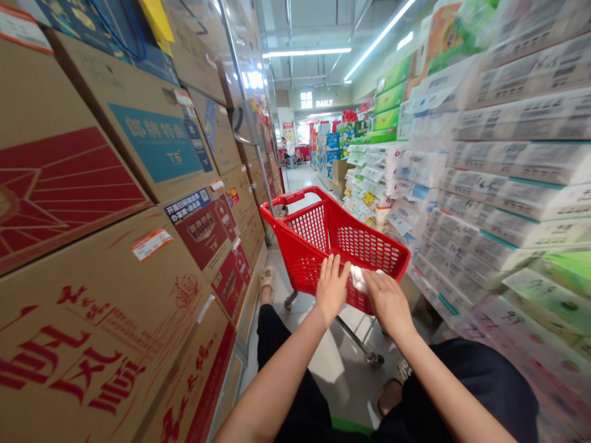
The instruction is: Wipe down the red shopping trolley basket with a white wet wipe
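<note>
A red plastic shopping cart (369, 237) with perforated walls stands right in front of me. My left hand (332, 286) lies on the near wall of its basket, fingers stretched out and nothing visible in them. Beside it, my right hand (388, 298) presses a crumpled white cloth (358, 279) against the same wall near the rim. Part of the cloth is hidden under the fingers, and whether it is fabric or paper I cannot tell. The basket's inside shows no goods.
Stacked cardboard cartons (152, 147) line the left side, close to a metal pole (252, 117). Stacks of wrapped paper packs (503, 184) rise on the right, close to the cart. A person (289, 149) sits far down the aisle. A cart wheel (373, 358) stands between my feet.
</note>
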`<state>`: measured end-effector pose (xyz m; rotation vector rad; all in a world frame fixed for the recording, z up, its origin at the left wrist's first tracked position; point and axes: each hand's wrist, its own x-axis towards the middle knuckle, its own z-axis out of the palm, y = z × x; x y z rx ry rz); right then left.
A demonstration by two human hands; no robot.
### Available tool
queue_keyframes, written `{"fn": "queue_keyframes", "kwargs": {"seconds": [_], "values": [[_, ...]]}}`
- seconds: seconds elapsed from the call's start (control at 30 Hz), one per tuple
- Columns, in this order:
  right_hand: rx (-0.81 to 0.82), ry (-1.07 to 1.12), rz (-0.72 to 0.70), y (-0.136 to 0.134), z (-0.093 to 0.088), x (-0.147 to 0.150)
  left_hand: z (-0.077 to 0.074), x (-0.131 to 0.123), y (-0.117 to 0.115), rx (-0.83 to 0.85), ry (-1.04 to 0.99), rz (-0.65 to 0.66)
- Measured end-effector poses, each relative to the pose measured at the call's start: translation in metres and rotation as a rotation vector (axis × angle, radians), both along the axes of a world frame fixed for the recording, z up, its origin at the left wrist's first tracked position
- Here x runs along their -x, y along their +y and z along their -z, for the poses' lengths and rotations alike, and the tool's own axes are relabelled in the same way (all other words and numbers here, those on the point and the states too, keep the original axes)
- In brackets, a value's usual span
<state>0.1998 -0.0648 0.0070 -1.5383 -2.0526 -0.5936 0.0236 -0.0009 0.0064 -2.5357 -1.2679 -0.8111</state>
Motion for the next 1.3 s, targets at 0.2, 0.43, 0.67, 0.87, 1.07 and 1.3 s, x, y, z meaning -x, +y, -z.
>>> {"fn": "queue_keyframes", "kwargs": {"seconds": [0.2, 0.43, 0.67, 0.87, 1.07, 1.3], "values": [[0.033, 0.022, -0.099, 0.001, 0.001, -0.007, 0.003, 0.013, 0.007, 0.029, 0.054, 0.057], [0.054, 0.133, -0.129, -0.006, 0.01, -0.049, 0.001, 0.019, 0.009, 0.055, 0.031, 0.095], [0.065, 0.107, -0.09, -0.019, 0.002, -0.006, -0.002, 0.034, 0.007, 0.084, -0.012, 0.136], [0.064, 0.072, -0.261, -0.025, 0.002, 0.002, -0.008, 0.061, 0.016, 0.107, -0.017, 0.069], [0.036, 0.137, -0.151, -0.015, 0.006, -0.037, -0.021, 0.057, 0.009, 0.113, 0.013, 0.034], [0.002, 0.086, -0.133, -0.021, 0.012, -0.005, -0.004, 0.009, -0.042, 0.09, -0.004, 0.174]]}}
